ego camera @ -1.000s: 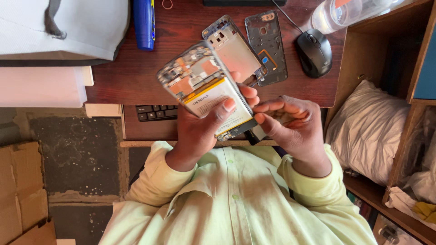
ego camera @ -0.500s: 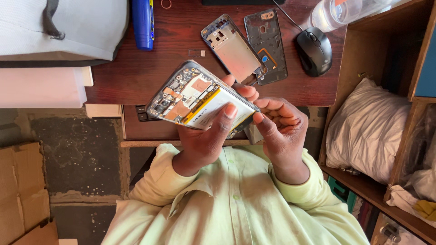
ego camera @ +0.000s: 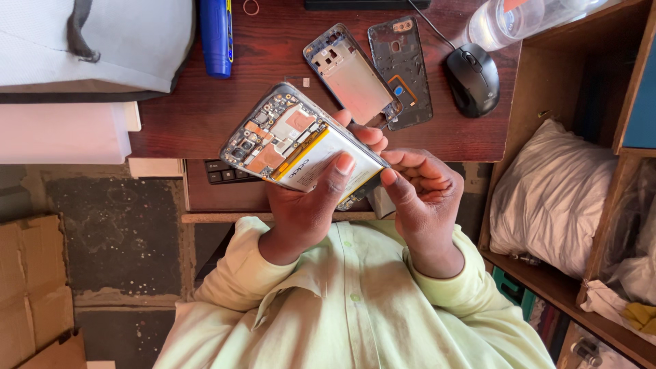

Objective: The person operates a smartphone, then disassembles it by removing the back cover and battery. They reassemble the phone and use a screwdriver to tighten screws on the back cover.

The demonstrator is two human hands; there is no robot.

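Above the desk's near edge (ego camera: pixel 328 147), your left hand (ego camera: pixel 307 205) grips the opened phone (ego camera: pixel 301 147) (battery up), thumb pressing; your right hand (ego camera: pixel 424 198) pinches its right end. Seemingly mid-disassembly: next, lift the battery gently.

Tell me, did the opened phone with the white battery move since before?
Yes. The opened phone with the white battery tipped flatter and slid left, away from the black mouse.

Dark red-brown wooden desk (ego camera: pixel 205 116) carries the lot: two stripped phone shells (ego camera: pixel 372 75) side by side, a black mouse (ego camera: pixel 473 80) just right, a blue tube (ego camera: pixel 216 37), grey bag (ego camera: pixel 96 44) at left, clear bottle (ego camera: pixel 509 20) in the corner.
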